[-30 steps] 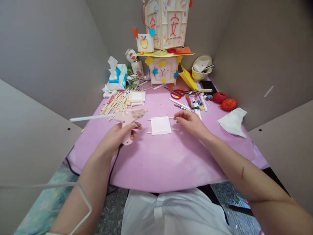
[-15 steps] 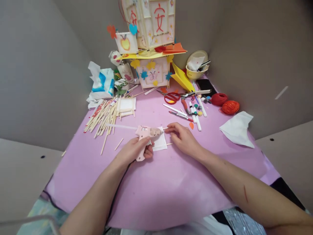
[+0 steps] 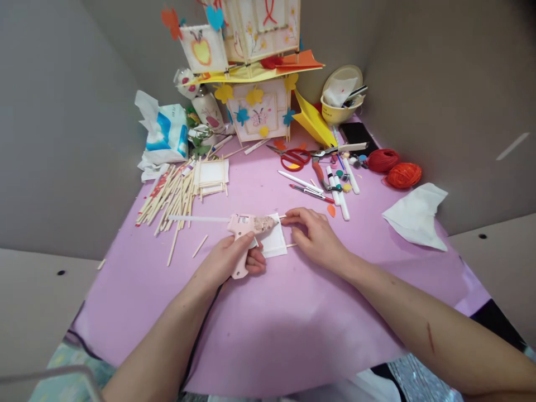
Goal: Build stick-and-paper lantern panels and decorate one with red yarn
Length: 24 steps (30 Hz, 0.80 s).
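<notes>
My left hand is wrapped round the handle of a pink glue gun, with a long clear glue stick out of its back. The gun's nozzle points right, at the upper edge of a small white paper panel lying on the table. Thin wooden sticks jut out from the panel's right side. My right hand pinches the end of the upper stick beside the nozzle. Part of the panel is hidden behind the gun and my left fingers.
A pile of wooden sticks and a stick frame lie at left. Behind stands a decorated paper lantern. Red scissors, pliers, white markers, red string and a white cloth are at right. A black cord trails forward.
The view has shifted a little, so the lantern and things at the back sit higher. Both hands keep nearly the same hold on the glue gun and the stick.
</notes>
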Tool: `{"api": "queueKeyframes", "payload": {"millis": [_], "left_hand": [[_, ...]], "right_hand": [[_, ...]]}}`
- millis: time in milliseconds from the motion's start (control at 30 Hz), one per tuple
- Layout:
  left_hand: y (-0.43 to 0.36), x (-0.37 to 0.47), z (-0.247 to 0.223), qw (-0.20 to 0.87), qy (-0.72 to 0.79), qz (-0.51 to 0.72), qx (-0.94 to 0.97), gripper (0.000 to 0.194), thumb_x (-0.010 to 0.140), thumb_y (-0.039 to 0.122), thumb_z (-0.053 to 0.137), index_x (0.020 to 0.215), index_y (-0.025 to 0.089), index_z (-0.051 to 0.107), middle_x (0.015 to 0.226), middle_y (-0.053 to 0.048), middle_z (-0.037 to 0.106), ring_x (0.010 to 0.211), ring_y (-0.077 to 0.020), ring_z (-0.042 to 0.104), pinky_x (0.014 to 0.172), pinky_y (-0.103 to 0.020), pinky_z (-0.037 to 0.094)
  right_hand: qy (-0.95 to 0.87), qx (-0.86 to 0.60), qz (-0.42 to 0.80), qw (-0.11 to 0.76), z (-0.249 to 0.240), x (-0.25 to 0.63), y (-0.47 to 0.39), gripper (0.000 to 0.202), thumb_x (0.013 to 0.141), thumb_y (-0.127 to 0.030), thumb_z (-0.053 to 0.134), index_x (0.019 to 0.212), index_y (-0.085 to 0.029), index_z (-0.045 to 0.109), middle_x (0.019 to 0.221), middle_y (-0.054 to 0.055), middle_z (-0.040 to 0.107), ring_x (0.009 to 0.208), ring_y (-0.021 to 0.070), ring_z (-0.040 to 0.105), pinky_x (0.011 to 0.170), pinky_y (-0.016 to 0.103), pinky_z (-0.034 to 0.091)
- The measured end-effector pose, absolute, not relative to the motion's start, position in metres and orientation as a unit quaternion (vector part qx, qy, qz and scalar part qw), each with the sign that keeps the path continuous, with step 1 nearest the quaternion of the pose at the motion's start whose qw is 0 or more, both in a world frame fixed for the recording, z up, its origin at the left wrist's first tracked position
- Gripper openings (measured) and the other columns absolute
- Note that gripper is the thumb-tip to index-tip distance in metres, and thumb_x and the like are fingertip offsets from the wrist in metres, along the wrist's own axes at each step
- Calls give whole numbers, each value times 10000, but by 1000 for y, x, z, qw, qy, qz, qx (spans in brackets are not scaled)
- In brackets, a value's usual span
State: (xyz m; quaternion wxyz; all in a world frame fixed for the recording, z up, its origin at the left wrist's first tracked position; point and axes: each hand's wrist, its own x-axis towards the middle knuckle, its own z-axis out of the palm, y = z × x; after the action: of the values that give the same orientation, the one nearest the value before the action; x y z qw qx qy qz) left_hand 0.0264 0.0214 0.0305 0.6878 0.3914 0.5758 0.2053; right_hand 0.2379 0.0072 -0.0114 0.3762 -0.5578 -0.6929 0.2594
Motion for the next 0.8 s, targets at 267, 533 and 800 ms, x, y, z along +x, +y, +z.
{"api": "queueKeyframes", "payload": {"millis": [267, 533, 800], "left_hand": [[19, 28, 29, 685, 580, 211, 388, 370, 888, 469, 552, 816, 112, 618, 642, -85, 697, 564, -166, 694, 546, -222, 553], [19, 28, 30, 679, 589, 205, 387, 384, 865, 491, 569, 774, 120, 613, 619, -81, 690, 552, -167, 688, 541, -224, 546], [17, 28, 27, 679, 582, 210, 394, 440, 775, 561, 640, 756, 122, 608, 611, -74, 677, 541, -165, 674, 536, -235, 536]], "right_hand": [[-694, -558, 257, 377, -13, 238, 7, 367, 800, -56, 482, 1111, -244, 528, 1069, -14, 739, 1082, 196, 613, 963, 410, 328], [-689, -563, 262, 374, -11, 238, 6, 365, 793, -63, 481, 1111, -235, 532, 1073, 2, 740, 1076, 208, 620, 969, 418, 321], [-691, -562, 259, 374, -12, 238, 7, 362, 794, -71, 487, 1113, -235, 537, 1071, 13, 740, 1081, 222, 613, 970, 431, 331]]}}
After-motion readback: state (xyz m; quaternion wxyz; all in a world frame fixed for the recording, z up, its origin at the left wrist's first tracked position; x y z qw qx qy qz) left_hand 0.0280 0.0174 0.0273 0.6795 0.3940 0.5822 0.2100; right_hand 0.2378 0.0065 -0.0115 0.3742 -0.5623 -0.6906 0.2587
